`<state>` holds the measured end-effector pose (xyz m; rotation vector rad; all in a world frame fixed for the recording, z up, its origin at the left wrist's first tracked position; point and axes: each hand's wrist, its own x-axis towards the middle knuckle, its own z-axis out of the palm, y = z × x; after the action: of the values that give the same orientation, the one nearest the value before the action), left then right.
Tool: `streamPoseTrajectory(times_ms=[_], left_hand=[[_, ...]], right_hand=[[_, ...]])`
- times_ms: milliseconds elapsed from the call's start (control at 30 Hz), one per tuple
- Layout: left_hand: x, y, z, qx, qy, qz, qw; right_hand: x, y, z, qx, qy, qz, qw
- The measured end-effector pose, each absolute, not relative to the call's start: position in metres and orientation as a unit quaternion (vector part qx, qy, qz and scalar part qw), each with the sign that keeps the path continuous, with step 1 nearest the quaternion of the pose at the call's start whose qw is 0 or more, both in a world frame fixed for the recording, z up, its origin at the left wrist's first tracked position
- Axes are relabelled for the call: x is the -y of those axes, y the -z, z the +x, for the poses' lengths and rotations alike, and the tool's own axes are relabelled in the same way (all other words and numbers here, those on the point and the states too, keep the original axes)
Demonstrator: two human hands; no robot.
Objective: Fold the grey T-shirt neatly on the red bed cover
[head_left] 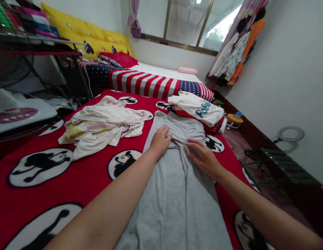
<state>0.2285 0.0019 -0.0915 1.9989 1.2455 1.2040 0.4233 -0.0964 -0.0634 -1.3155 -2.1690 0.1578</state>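
The left hand pinched a fold of the grey cotton garment. The right hand lay flat and open on it, over the red patterned bed cover.

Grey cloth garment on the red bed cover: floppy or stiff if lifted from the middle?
Probably floppy: the grey cloth garment bunches into folds where the left hand and right hand press it. It likely drapes and sags when lifted. It seems light, lying thin and flat on the red patterned bed cover.
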Motion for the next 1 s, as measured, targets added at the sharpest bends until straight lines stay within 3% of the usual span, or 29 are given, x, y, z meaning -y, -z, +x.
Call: streamPoseTrajectory(times_ms=[100, 267, 500, 667, 1000], left_hand=[[-0.007, 0.093, 0.222, -0.443, -0.494, 0.689, 0.290], [0.000, 0.088, 0.210, -0.424, -0.475, 0.706, 0.310], [0.054, 0.070, 0.130, -0.332, -0.271, 0.877, 0.215], [0.111, 0.059, 0.065, -0.285, -0.173, 0.918, 0.215], [0.184, 0.043, 0.041, -0.179, -0.051, 0.957, 0.221]], right_hand=[[0.155, 0.073, 0.437, 0.819, -0.055, -0.507, 0.264], [0.234, 0.086, 0.447, 0.829, -0.042, -0.509, 0.229], [0.299, 0.074, 0.452, 0.859, -0.027, -0.486, 0.156], [0.320, 0.056, 0.453, 0.898, 0.003, -0.433, 0.074], [0.313, 0.038, 0.426, 0.948, 0.027, -0.304, 0.084]])
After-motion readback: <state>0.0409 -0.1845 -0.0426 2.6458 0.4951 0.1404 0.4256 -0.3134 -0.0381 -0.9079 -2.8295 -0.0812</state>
